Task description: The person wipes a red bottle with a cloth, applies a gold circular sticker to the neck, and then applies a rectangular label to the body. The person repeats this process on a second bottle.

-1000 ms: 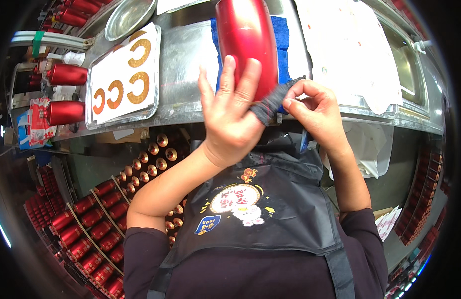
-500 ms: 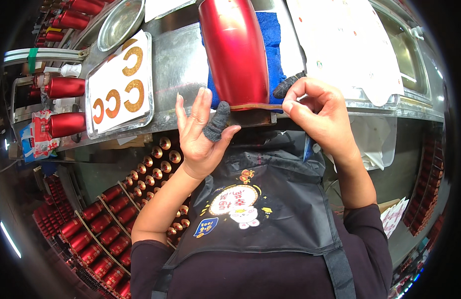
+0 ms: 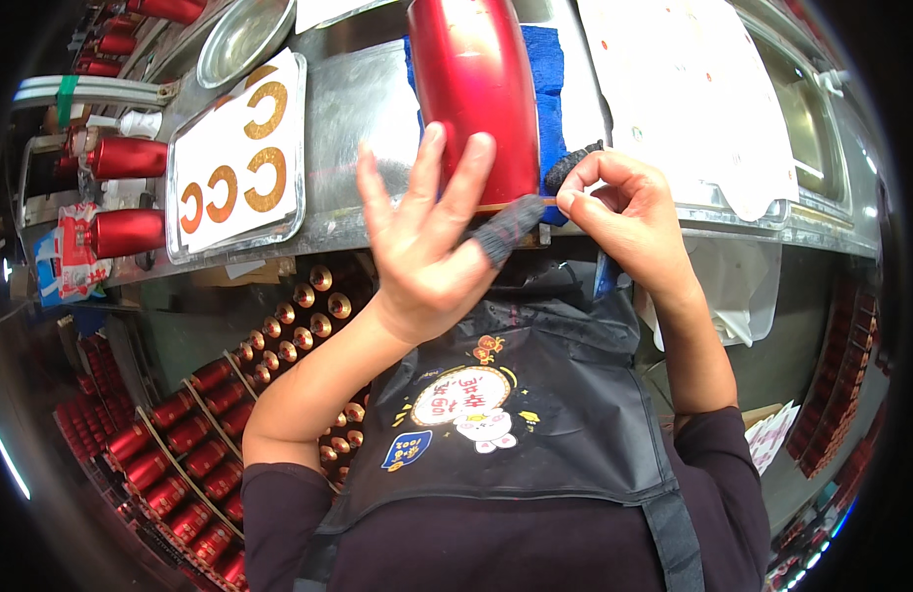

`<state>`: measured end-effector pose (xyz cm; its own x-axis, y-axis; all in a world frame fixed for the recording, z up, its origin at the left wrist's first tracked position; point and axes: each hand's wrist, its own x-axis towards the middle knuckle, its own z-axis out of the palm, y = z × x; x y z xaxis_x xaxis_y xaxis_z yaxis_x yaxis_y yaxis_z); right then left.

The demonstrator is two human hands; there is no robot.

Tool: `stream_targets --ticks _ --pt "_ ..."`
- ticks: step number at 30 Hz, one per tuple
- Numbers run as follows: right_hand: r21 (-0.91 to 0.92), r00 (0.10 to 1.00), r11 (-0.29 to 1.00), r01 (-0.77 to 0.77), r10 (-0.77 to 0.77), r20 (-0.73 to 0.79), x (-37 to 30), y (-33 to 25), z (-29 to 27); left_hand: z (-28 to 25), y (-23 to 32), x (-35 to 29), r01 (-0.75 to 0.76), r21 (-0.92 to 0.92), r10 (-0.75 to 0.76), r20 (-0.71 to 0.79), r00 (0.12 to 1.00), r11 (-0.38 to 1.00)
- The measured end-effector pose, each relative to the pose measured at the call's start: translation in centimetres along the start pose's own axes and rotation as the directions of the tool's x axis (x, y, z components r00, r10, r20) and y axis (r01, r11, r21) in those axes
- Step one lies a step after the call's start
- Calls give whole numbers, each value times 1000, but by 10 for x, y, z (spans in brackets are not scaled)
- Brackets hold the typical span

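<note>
I see my left hand (image 3: 427, 252) raised in front of me with the palm toward the camera and the fingers spread wide and upright. A dark grey knitted finger cot (image 3: 506, 229) sits over one fingertip (image 3: 498, 237) on its right edge, pointing toward two o'clock. My right hand (image 3: 629, 212) is just beside it at three o'clock, thumb and forefinger pinched on a second scrap of the same dark knit (image 3: 573, 163), which sticks up from the pinch toward eleven o'clock; the other fingers are curled in. The two hands nearly meet at the cot, though I cannot tell whether they touch.

Behind my left fingers, at twelve o'clock, a large glossy red metal cylinder (image 3: 473, 89) lies on a blue cloth (image 3: 547, 59) spread on the steel worktable (image 3: 363, 104). To the right of the cloth is a white sheet with small dots (image 3: 693, 99). At ten o'clock a white tray (image 3: 237, 163) carries gold C-shaped pieces (image 3: 264, 178), and beyond it a round steel bowl (image 3: 241, 37) rests near the far edge. Two smaller red canisters (image 3: 126, 158) lie at nine o'clock on the left end of the table.

Below the table edge, at seven to eight o'clock, rows of small red cans with gold tops (image 3: 185, 434) fill partitioned crates. A dark apron with a cartoon print (image 3: 476, 405) covers my front at six o'clock.
</note>
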<state>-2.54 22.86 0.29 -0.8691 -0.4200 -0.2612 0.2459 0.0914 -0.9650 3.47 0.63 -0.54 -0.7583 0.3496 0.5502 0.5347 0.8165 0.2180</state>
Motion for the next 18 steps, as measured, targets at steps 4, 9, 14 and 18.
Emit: stream_targets --ticks 4,9,14,18 --pt "-46 1000 999 21 -22 -16 4 3 4 16 -4 10 72 -10 -73 -123 990 997" --pt "-63 999 998 15 -13 36 -2 -3 7 13 -19 -13 239 -317 -279 -87 956 918" --pt "108 999 993 -36 33 21 -9 -13 8 1 -17 -43 245 -279 -269 -48 962 928" --pt "74 1000 997 6 -6 2 -15 -17 3 2 -15 -49 198 -214 -206 -17 978 957"
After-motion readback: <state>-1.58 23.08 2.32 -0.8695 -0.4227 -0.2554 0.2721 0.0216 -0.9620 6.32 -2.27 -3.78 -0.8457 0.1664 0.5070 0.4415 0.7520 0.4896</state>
